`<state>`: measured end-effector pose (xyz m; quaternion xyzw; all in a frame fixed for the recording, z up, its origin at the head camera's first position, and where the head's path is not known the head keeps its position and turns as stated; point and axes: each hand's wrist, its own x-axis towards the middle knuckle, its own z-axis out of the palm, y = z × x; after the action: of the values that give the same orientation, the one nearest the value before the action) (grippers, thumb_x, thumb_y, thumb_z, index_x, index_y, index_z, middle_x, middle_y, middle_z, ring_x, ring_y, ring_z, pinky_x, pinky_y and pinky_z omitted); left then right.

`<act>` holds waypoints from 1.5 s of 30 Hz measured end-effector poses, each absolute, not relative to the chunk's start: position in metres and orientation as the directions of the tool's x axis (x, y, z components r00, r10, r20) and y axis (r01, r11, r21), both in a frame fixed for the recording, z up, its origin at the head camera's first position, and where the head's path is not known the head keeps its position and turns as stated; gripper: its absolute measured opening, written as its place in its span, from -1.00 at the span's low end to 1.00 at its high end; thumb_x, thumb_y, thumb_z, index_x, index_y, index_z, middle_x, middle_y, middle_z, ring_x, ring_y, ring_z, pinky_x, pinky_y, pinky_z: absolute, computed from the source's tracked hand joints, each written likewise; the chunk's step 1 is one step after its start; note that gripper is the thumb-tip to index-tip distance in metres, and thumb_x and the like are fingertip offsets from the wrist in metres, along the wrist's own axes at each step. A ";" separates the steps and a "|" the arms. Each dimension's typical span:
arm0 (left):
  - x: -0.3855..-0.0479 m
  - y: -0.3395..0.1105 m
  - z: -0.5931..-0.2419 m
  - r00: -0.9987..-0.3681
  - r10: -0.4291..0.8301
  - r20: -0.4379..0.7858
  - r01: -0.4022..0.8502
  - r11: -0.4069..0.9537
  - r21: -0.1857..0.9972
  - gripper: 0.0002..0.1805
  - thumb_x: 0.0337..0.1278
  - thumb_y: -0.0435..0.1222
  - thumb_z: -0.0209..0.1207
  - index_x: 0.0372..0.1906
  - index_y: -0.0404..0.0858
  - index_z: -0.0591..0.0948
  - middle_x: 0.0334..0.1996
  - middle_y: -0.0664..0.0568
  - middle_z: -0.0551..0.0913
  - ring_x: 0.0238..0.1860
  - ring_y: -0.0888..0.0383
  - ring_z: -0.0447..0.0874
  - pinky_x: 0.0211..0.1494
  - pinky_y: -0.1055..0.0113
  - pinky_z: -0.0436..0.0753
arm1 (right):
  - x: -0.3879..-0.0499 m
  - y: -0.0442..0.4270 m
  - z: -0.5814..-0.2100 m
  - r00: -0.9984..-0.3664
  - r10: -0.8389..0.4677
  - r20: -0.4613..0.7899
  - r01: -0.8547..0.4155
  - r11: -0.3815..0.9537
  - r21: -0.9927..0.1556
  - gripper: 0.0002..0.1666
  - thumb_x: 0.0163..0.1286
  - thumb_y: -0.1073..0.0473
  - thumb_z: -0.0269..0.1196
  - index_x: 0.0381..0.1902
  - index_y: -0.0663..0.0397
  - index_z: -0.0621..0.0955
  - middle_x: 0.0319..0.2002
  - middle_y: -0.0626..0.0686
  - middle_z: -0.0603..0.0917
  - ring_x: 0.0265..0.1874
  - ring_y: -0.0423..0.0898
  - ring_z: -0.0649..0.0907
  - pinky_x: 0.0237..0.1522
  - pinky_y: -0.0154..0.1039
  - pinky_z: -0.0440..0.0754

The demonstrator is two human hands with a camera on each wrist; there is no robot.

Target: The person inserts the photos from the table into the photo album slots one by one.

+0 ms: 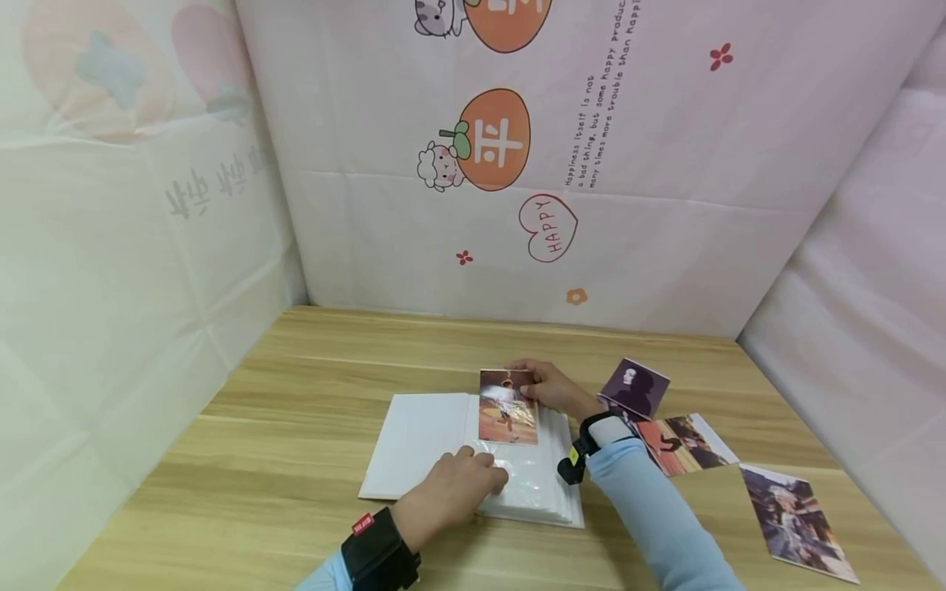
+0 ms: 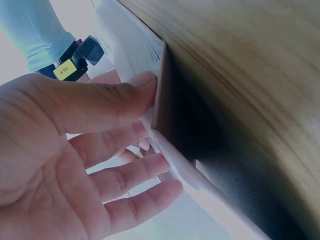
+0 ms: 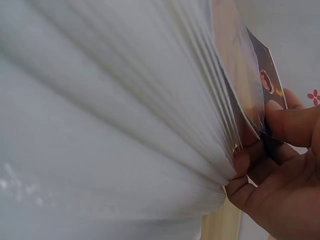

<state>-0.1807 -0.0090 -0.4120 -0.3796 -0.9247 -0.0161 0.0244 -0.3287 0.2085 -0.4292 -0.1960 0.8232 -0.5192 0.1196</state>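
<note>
A white photo album (image 1: 424, 431) lies open on the table, its clear sleeve pages stacked on the right side. My right hand (image 1: 554, 390) pinches a photo (image 1: 506, 420) by its upper right edge. The photo's lower part sits inside the top sleeve, while its upper end sticks out past the page, as the right wrist view also shows. My left hand (image 1: 452, 492) rests over the lower part of the page with loosely bent fingers. In the left wrist view, its thumb (image 2: 112, 102) touches the album's edge and the other fingers are fairly straight.
To the right of the album lie loose photos: a dark one (image 1: 636, 387), one with orange and brown tones (image 1: 683, 443), and one nearer the front right (image 1: 798, 521). Printed white cloth (image 1: 384, 230) surrounds the wooden table (image 1: 281, 443) at the back and sides.
</note>
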 end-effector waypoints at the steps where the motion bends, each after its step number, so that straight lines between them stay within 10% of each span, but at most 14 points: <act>1: -0.181 -0.009 -0.412 -0.710 0.702 0.057 0.704 0.710 0.014 -0.61 -0.45 -0.25 0.50 -0.37 0.06 0.57 -0.33 0.22 0.51 -0.28 0.15 0.45 -0.44 0.30 0.43 | -0.329 0.208 -0.429 -0.892 -0.452 0.001 -0.194 0.380 -0.904 -0.50 0.33 0.53 -0.03 0.24 0.30 0.36 -0.15 0.26 0.49 -0.46 -0.01 0.47 -0.45 -0.23 0.45; 5: -0.181 -0.010 -0.414 -0.706 0.705 0.063 0.707 0.707 0.016 -0.61 -0.44 -0.27 0.49 -0.37 0.06 0.57 -0.33 0.22 0.50 -0.27 0.15 0.45 -0.44 0.30 0.43 | -0.329 0.209 -0.431 -0.875 -0.485 0.001 -0.206 0.369 -0.906 -0.49 0.32 0.54 -0.04 0.24 0.32 0.35 -0.12 0.29 0.51 -0.46 0.06 0.50 -0.46 -0.22 0.47; 12: -0.183 -0.012 -0.417 -0.700 0.712 0.059 0.714 0.700 0.021 -0.61 -0.41 -0.26 0.49 -0.34 0.06 0.57 -0.27 0.18 0.48 -0.21 0.11 0.45 -0.43 0.31 0.44 | -0.329 0.212 -0.433 -0.838 -0.545 -0.014 -0.215 0.354 -0.910 -0.56 0.35 0.49 -0.01 0.19 0.39 0.37 0.17 0.33 0.40 0.14 0.17 0.41 -0.09 -0.23 0.48; 45: -0.181 -0.012 -0.415 -0.686 0.725 0.064 0.726 0.688 -0.015 -0.59 -0.42 -0.21 0.50 -0.32 0.06 0.56 -0.22 0.19 0.51 -0.20 0.11 0.46 -0.45 0.32 0.44 | -0.326 0.213 -0.429 -0.749 -0.659 -0.070 -0.320 0.453 -0.832 -0.67 0.28 0.33 0.16 -0.01 0.36 0.56 -0.22 0.09 0.62 -0.35 -0.12 0.50 -0.32 -0.24 0.43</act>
<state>-0.1811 -0.0118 -0.4150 -0.3952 -0.9180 -0.0058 0.0326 -0.3260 0.2126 -0.4289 -0.2951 0.8294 -0.4319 0.1960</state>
